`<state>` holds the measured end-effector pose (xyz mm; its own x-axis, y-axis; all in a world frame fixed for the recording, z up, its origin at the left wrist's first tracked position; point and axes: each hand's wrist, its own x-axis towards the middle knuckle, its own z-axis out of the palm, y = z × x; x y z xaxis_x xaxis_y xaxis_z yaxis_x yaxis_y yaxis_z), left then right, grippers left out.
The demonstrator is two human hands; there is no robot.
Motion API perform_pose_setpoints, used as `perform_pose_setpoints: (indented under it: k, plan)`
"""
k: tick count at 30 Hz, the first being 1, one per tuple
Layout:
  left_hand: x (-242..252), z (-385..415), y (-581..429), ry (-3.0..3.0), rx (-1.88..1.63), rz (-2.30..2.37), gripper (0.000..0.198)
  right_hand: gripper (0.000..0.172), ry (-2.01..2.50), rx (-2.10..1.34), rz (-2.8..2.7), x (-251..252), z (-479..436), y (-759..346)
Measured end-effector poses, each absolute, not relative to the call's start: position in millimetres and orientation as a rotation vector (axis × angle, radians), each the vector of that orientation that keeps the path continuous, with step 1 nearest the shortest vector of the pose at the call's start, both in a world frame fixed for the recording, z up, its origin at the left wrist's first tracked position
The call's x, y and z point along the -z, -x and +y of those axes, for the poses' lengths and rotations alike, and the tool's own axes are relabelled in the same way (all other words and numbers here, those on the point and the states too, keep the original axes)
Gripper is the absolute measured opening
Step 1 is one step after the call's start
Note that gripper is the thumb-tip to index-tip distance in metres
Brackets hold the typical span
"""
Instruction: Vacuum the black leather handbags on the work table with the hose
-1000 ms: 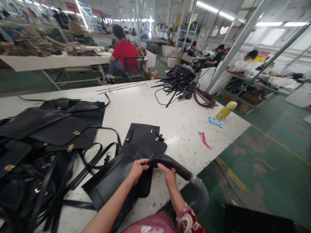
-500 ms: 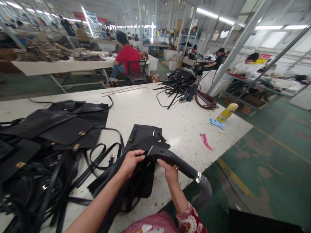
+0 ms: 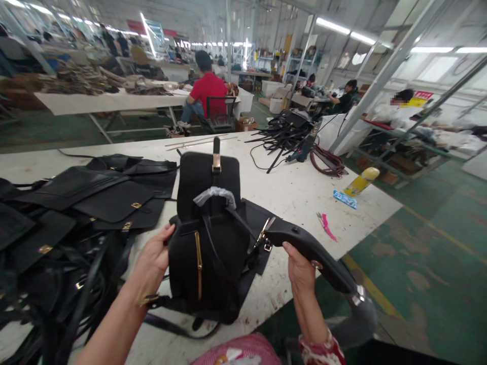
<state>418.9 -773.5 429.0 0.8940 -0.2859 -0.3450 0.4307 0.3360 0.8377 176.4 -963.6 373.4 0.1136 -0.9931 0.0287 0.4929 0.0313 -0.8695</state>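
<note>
A black backpack stands in front of me with its flap raised. It has a gold zipper down one panel and a carry handle wrapped in grey plastic. My left hand grips the bag's left edge, fingers partly behind it. In my right hand is a black hose handle, its flat nozzle end close to the bag's right side. A grey hose runs from a metal clamp at its lower end. Beside the nozzle lies another black leather piece with gold fittings, partly covered by the backpack.
Black bags and straps pile up on the left of the white table. Pink thread snips, a blue packet and a yellow bottle lie right. Farther back are black straps and a brown coil. A person in red sits beyond.
The backpack has come up in front of me, flap raised. My left hand has moved left from near the nozzle to the bag's edge. The hose handle has shifted right in my right hand.
</note>
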Motion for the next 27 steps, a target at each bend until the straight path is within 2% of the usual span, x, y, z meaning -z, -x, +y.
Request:
perform_pose_setpoints:
  k: [5, 9, 13, 17, 22, 27]
  plan:
    - [-329.0, -738.8, -425.6, -1.279, 0.671, 0.176, 0.008, 0.034, 0.917, 1.132, 0.936, -328.0, -972.2, -182.9]
    - [-289.1, -727.5, -410.1, -1.358, 0.751, 0.155, 0.032, 0.043, 1.09, 1.033, 0.893, -302.6, -978.2, -203.6]
    - [-271.4, -727.3, -397.9, -1.485, 0.681, 0.138, 0.056, 0.043, 1.252, 0.953, 0.85, -293.5, -988.0, -244.3]
    - [-268.8, -721.4, -397.3, -1.579, 0.657, 0.039, 0.067, 0.043, 1.397, 0.925, 0.821, -291.4, -1002.7, -296.8]
    - [-271.2, -712.5, -401.7, -1.585, 0.663, -0.033, 0.067, 0.043, 1.572, 0.823, 0.741, -273.2, -997.1, -335.4]
    - [-265.0, -713.8, -407.4, -1.701, 0.653, -0.119, 0.051, 0.036, 1.637, 0.717, 0.766, -254.2, -978.6, -364.6]
